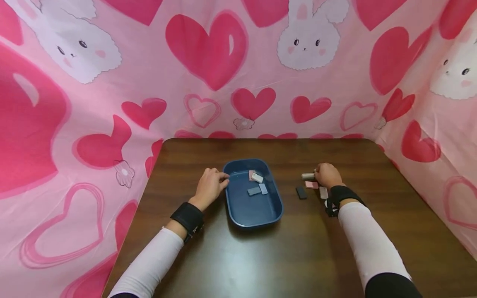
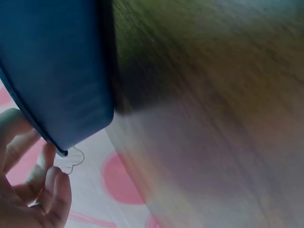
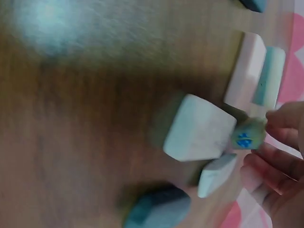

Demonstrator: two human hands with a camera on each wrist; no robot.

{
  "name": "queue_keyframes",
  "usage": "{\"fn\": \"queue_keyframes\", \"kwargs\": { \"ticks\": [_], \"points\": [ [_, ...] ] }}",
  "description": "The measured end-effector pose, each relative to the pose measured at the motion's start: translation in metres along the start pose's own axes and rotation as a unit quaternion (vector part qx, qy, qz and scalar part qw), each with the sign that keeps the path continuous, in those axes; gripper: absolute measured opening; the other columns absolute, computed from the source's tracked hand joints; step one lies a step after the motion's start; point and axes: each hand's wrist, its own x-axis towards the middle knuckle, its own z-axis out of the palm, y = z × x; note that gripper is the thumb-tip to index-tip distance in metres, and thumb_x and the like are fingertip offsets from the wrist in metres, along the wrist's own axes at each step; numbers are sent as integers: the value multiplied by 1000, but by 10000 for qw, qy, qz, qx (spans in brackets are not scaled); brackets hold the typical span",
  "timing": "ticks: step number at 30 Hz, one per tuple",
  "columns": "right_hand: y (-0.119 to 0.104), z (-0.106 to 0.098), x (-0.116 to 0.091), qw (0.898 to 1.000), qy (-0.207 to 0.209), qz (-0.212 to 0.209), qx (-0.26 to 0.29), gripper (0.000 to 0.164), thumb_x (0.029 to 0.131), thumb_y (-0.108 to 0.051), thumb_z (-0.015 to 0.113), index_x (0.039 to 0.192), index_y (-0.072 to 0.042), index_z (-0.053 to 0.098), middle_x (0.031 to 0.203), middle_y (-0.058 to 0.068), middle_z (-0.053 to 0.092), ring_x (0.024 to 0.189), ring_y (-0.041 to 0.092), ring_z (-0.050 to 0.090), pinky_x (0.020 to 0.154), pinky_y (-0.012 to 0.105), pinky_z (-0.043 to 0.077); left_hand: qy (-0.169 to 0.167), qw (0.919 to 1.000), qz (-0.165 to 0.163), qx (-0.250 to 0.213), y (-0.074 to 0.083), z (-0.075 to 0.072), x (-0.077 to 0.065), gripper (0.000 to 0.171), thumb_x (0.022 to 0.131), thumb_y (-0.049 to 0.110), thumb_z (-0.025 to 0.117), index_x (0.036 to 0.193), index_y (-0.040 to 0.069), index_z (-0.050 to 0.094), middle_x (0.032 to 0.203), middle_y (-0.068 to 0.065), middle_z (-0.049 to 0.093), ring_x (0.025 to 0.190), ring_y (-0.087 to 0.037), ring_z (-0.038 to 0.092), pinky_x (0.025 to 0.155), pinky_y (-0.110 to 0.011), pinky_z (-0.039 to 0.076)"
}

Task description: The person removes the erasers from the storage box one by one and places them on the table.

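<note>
My left hand (image 1: 208,187) is at the left side of a blue plastic tray (image 1: 253,223), pinching its rim between thumb and fingers. Inside the tray lie several small eraser-like blocks, among them a white block (image 1: 257,178) partly over a pink one, a grey-blue block (image 1: 254,191) and a light blue block (image 1: 263,189). To the tray's right, my right hand (image 1: 328,176) reaches down to a group of similar blocks. Its fingertips pinch a small yellowish eraser (image 3: 249,134) with a blue mark, seen in the right wrist view.
Near the right hand on the brown wooden table (image 1: 238,265) lie a beige block (image 1: 307,176), a pink block (image 1: 311,185), a dark block (image 1: 301,193) and a white block (image 1: 323,192). A pink heart-and-rabbit cloth (image 1: 261,74) hangs behind the table and at both sides.
</note>
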Motion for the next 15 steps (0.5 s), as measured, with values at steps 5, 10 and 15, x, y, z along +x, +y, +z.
{"fn": "queue_keyframes", "kwargs": {
  "ticks": [5, 10, 15],
  "points": [
    [0, -15, 5, 9999, -95, -47, -91, 26, 90, -14, 55, 96, 7, 68, 94, 25, 68, 87, 39, 63, 80, 54, 50, 52, 9998, -9, 204, 6, -1, 5, 20, 87, 17, 73, 104, 9, 76, 90, -11, 60, 92, -27, 48, 74, -36, 43],
    [-34, -23, 2, 9988, 120, -466, -50, 26, 92, -14, 58, 103, 8, 67, 98, 26, 67, 95, 41, 61, 86, 54, 48, 42, 9979, 59, 641, 19, 0, 10, 19, 88, 17, 71, 104, 8, 76, 101, -13, 64, 103, -31, 50, 88, -46, 40],
    [-95, -13, -19, 9928, 75, -1043, 577, 30, 94, -16, 57, 113, 6, 68, 105, 23, 66, 98, 37, 62, 89, 50, 49, -190, 9947, 338, 954, 41, 10, 15, 19, 87, 17, 72, 103, 8, 76, 103, -12, 68, 101, -30, 55, 89, -46, 45]
  ]
}}
